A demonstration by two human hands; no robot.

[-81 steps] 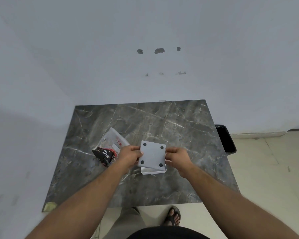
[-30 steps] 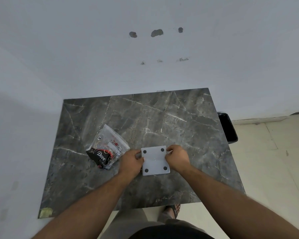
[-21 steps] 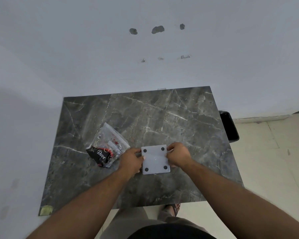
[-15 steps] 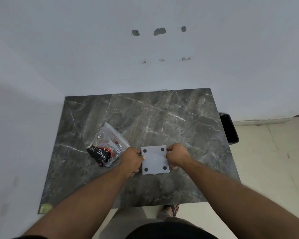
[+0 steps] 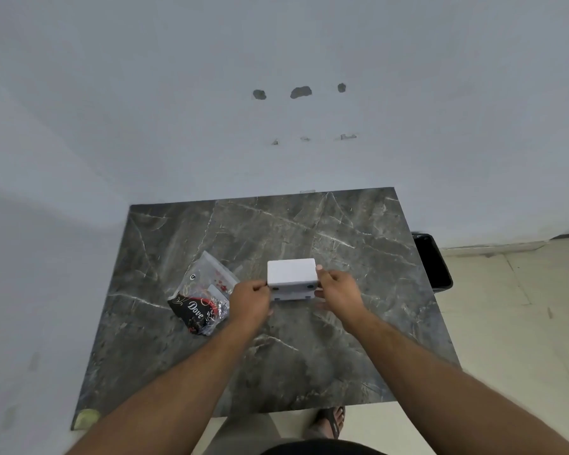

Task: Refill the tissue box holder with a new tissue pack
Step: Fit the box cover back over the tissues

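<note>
Both hands — left hand [image 5: 250, 300] and right hand [image 5: 339, 292] — clamp the white tissue box holder [image 5: 292, 274] by its sides, tilted above the marble table [image 5: 309, 356].

Left hand [image 5: 250, 298] & right hand [image 5: 340, 292] cover the side faces of the white tissue box holder [image 5: 292, 274], its contents can't be seen, small print on the plastic pack [image 5: 202, 298] is unreadable, black bin [image 5: 432, 261] partly behind table [image 5: 276, 356] edge.
</note>
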